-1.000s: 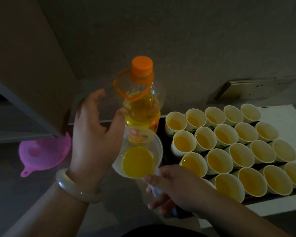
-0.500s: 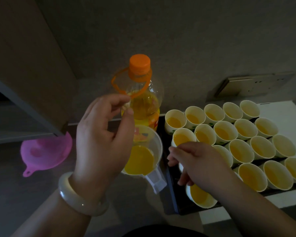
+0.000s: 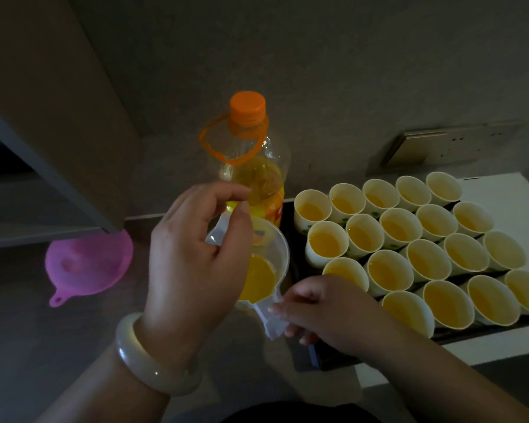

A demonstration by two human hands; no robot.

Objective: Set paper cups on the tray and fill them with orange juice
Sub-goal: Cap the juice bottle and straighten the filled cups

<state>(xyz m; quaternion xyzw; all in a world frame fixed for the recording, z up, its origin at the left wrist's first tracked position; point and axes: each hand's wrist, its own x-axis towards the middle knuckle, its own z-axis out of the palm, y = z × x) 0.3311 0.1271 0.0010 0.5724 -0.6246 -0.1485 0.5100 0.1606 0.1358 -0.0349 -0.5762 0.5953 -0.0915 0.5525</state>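
A black tray [image 3: 318,358] holds several white paper cups [image 3: 388,273], most with orange juice in them. Left of the tray stands a clear measuring cup [image 3: 272,251] part full of juice. My left hand [image 3: 193,257] hovers over it, thumb and forefinger pinching a translucent tab at its left rim. My right hand [image 3: 327,312] holds the cup's white handle [image 3: 271,323] at the tray's front left corner. Behind the cup stands the juice bottle [image 3: 257,178], with its orange cap on and a loop handle at the neck.
A pink funnel [image 3: 89,264] lies on the dark counter at left, under a slanting cabinet panel [image 3: 43,102]. A wall socket plate [image 3: 434,148] sits behind the tray. The tray rests partly on a white surface [image 3: 501,193] at right.
My right hand left the front cups on the tray and came back to the measuring cup's handle. My left hand closed thumb and forefinger onto the cup's rim tab.
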